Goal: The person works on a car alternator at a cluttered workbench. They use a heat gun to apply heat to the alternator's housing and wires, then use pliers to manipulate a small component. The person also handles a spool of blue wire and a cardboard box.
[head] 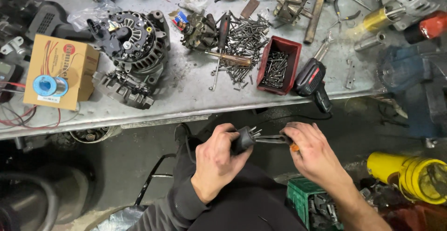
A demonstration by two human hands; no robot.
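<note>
Steel-topped and grease-streaked, a workbench [186, 98] is filling the upper frame, carrying a black alternator [132, 40], a cardboard box [63, 70] with a solder spool on it, a red bin [278, 66] of screws beside a loose heap of bolts [244, 38], and a black-and-red soldering gun [313, 82] lying at the bench edge. Below the bench, a seated person is working over the lap. The left hand [215, 161] is clamping its fingers around a small black electrical part [244, 139] with metal prongs, possibly a regulator or plug, though the view is too small to be sure. The right hand [313, 153] is closing its fingers around orange-handled pliers [274, 139], whose tips are meeting the prongs. The part is sitting between both hands, well clear of the bench. The step in hand appears to be gripping or straightening a prong; the next move would call for a firm left-hand hold and a steady, controlled pull or twist from the right.
</note>
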